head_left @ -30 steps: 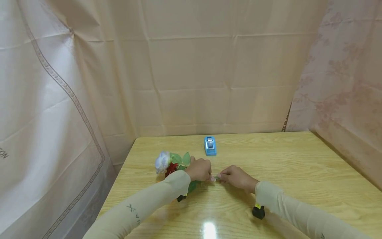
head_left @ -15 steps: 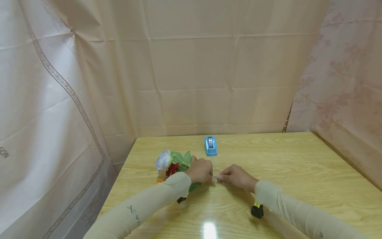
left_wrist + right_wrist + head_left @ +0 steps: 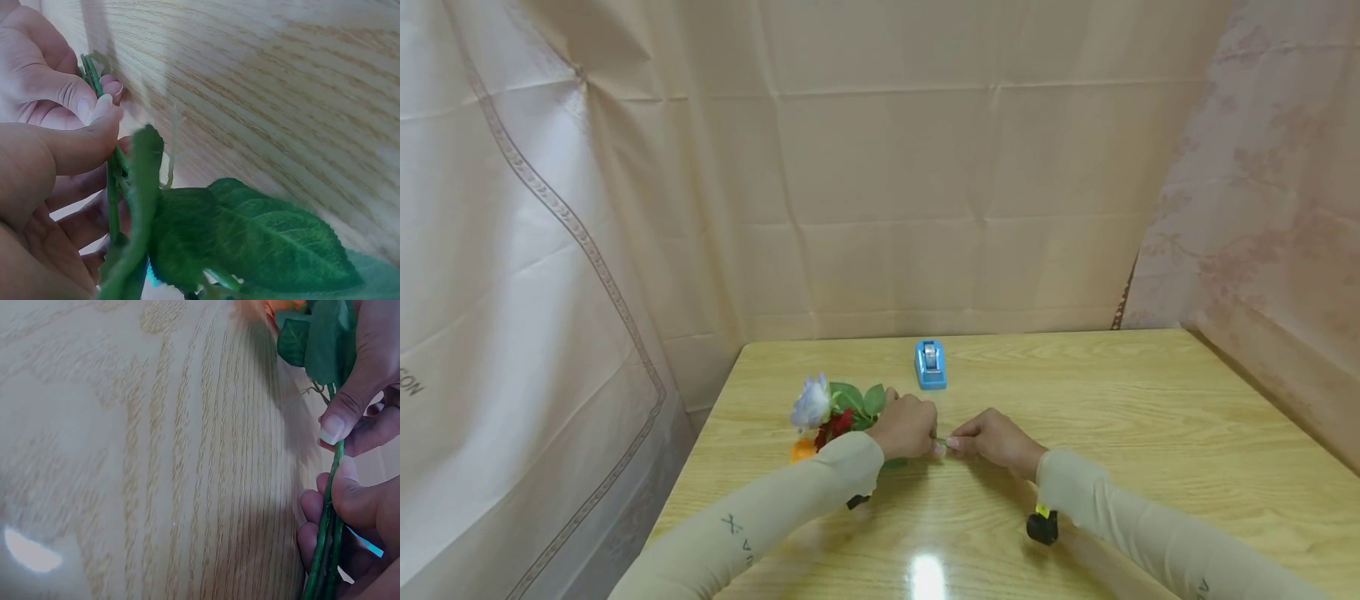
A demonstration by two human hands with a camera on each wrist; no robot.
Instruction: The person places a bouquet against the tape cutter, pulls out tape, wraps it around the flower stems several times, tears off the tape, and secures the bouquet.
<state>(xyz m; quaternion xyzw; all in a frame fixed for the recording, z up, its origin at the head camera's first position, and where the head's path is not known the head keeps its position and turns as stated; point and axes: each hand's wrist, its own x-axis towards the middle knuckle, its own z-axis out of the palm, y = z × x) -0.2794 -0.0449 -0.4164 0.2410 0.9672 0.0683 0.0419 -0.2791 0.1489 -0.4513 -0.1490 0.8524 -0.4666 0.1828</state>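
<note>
A small bunch of artificial flowers lies to the left in the head view: a pale blue-white flower (image 3: pixel 812 403), a red flower (image 3: pixel 835 427) and an orange flower (image 3: pixel 802 450), with green leaves (image 3: pixel 250 237). My left hand (image 3: pixel 906 427) pinches their green stems (image 3: pixel 331 519) between thumb and fingers, just below the leaves. Right beside it, my right hand (image 3: pixel 995 439) pinches the same stems lower down, toward their cut ends. In the right wrist view the two thumbs sit close together along the stems, and several stems run side by side.
A blue tape dispenser (image 3: pixel 930 365) stands behind the hands near the table's back edge. The wood-grain table (image 3: pixel 1112 400) meets hanging cloth (image 3: pixel 880 167) at the back and sides. Black wrist devices (image 3: pixel 1042 527) hang under both sleeves.
Both hands keep their hold on the stems. The bunch has turned slightly, bringing more of the orange flower into sight; the right hand has shifted very little.
</note>
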